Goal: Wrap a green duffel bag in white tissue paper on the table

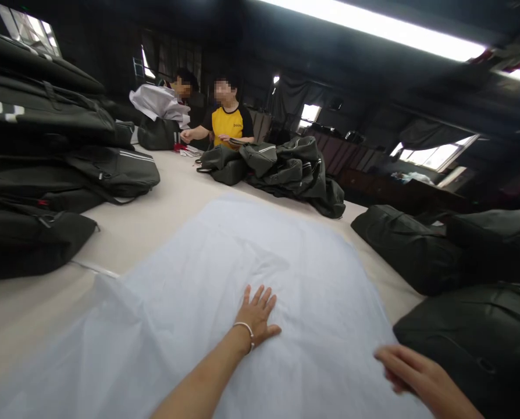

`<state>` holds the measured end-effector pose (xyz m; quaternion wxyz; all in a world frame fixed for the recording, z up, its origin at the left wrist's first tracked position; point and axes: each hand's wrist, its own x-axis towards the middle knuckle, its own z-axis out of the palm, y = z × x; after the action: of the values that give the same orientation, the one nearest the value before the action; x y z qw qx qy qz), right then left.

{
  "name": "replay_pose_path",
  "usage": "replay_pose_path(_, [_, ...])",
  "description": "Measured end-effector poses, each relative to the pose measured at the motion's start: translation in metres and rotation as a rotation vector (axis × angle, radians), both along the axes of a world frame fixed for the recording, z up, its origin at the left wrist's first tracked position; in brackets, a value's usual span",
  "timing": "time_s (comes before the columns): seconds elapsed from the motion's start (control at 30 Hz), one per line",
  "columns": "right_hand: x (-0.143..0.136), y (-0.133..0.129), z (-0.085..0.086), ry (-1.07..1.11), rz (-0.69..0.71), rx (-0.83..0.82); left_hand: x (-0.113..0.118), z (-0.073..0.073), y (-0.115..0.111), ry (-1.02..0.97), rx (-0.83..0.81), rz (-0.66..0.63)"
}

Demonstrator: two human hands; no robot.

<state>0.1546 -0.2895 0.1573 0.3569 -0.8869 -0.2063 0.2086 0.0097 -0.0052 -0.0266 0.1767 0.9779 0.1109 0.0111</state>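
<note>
A large white translucent sheet [321, 273], creased in places, is spread over the table in front of me. My left hand [257, 317], with a pale bangle at the wrist, lies flat on the middle of it, fingers spread. Above the sheet's right edge is my right hand [410, 366], its fingers curled in and slightly smeared by motion. Whatever those fingers may hold is hidden. Closest to the right hand is a dark bag [465, 343] on the table.
Dark bags with white stripes are piled high at the left [46, 122]. More dark bags [286, 169] lie heaped across the table [168, 203], and another dark bag [408, 244] rests at the right. Two co-workers stand at the far side, one in a yellow shirt [227, 123].
</note>
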Motion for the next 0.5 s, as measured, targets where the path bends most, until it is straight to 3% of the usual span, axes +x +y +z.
replay_pose_path(0.13, [0.014,0.143,-0.024,0.148,0.181,0.122,-0.001,-0.002,0.001,-0.022,-0.038,-0.001])
replay_pose_path(0.23, [0.038,0.219,-0.052,0.145,0.202,0.079,-0.004,0.005,0.000,-0.031,-0.089,0.001])
replay_pose_path(0.3, [0.057,0.244,-0.072,0.126,0.196,0.006,-0.006,0.013,-0.001,-0.020,-0.118,-0.005])
replay_pose_path(0.4, [0.080,0.259,-0.098,0.084,0.183,-0.178,-0.009,0.025,-0.001,0.004,-0.162,-0.012])
replay_pose_path(0.5, [0.094,0.266,-0.109,0.062,0.200,-0.387,-0.009,0.029,0.000,0.018,-0.185,-0.009])
